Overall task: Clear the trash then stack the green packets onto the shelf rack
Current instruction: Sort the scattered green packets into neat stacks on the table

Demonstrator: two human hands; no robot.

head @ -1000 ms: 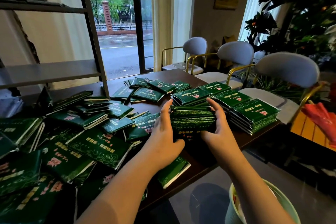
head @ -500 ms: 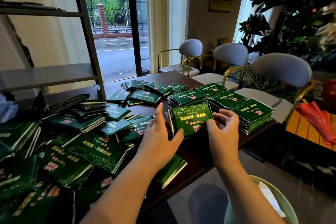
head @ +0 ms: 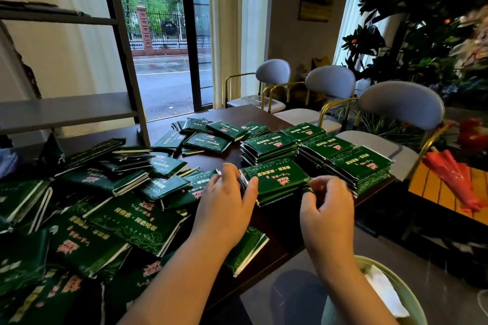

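- Head view: the left hand [head: 224, 200] grips the left end of a stack [head: 274, 179] of green packets lying mid-frame on the tabletop [head: 232, 158]. The right hand [head: 327, 206] is curled at the stack's right end, too blurred to tell whether it has a grip.
- The rack [head: 68, 111] stands at 10 o'clock, beyond a loose heap [head: 132, 219]. The bin [head: 390, 285] sits at 5 o'clock.
- Risk: glossy packets squeezed only at the ends may fan out and spill over the heap.
- Risk: a packet [head: 248, 248] overhangs the near edge just beside the left wrist, so a sweep could knock it off.

Left grip [head: 227, 203] reached forward, fingers curled, thumb out, right grip [head: 327, 208] alongside, loosely curled, blurred
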